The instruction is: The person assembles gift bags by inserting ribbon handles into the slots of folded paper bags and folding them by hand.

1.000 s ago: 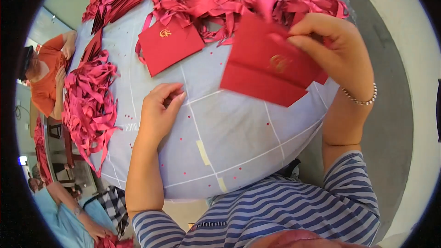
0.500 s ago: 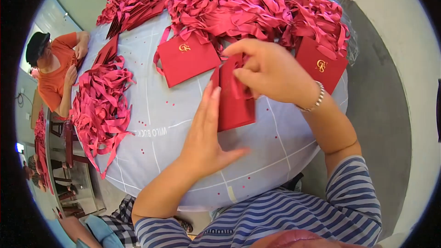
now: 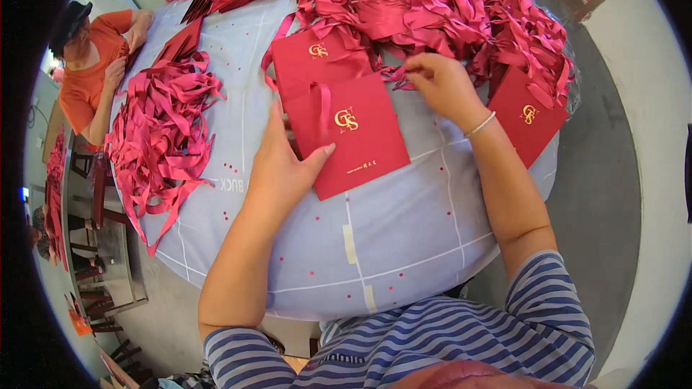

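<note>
My left hand (image 3: 281,158) grips a red paper gift bag (image 3: 367,140) by its left edge, thumb on the front and fingers behind. The bag's front bears a gold emblem, and a red ribbon handle (image 3: 324,104) lies over it. Beyond that bag, partly covered by it, lies another red gift bag (image 3: 299,61). My right hand (image 3: 443,86) is to the right of the held bag, close to the big heap of red ribbons (image 3: 396,7). Its fingers are drawn together; whether a ribbon end is between them I cannot make out.
A third red gift bag (image 3: 530,119) lies at the right under ribbons. Another ribbon heap (image 3: 162,126) is on the left side of the pale cloth-covered table (image 3: 389,245), which is dotted with small red specks. A person in an orange top (image 3: 97,65) sits at the far left.
The bag has turned from narrow and edge-on to front-facing. My right hand has come off it and moved up and right; my left hand now grips its left edge.
</note>
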{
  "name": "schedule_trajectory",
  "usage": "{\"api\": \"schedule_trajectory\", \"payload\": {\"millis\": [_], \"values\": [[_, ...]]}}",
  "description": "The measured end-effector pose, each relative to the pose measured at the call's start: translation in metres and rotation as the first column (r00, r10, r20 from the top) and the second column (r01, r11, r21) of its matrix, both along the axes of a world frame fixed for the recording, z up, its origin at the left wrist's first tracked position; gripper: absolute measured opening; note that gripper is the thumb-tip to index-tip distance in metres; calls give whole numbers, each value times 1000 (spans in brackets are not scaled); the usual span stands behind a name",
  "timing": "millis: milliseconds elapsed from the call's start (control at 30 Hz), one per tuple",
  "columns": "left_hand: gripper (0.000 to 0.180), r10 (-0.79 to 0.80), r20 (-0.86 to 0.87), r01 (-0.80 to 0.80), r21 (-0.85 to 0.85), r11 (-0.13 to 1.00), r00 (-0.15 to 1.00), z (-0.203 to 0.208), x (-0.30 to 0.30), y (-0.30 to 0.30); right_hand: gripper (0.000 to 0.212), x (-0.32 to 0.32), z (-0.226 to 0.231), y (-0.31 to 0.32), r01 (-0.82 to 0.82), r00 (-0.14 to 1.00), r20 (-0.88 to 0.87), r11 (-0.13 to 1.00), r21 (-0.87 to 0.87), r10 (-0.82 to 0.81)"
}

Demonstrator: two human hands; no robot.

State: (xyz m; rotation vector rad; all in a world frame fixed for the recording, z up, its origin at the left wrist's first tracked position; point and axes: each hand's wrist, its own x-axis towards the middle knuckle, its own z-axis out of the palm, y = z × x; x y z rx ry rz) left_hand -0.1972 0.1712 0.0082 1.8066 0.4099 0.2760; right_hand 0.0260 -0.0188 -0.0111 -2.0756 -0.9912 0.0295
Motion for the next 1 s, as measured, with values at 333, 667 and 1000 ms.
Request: {"api": "schedule_trajectory", "payload": {"millis": [333, 667, 1000], "values": [[31, -89, 74, 21, 640, 768, 993, -4, 6, 6, 16, -7, 8, -4, 17, 917, 391, 970, -243, 82], [56, -200, 124, 41, 747, 663, 972, -11, 13, 9, 11, -7, -4, -10, -40, 932, 346, 982, -186, 103], [55, -295, 238, 16, 753, 658, 925, -5, 2, 4, 10, -79, 23, 20, -507, 829, 260, 862, -24, 495]]}}
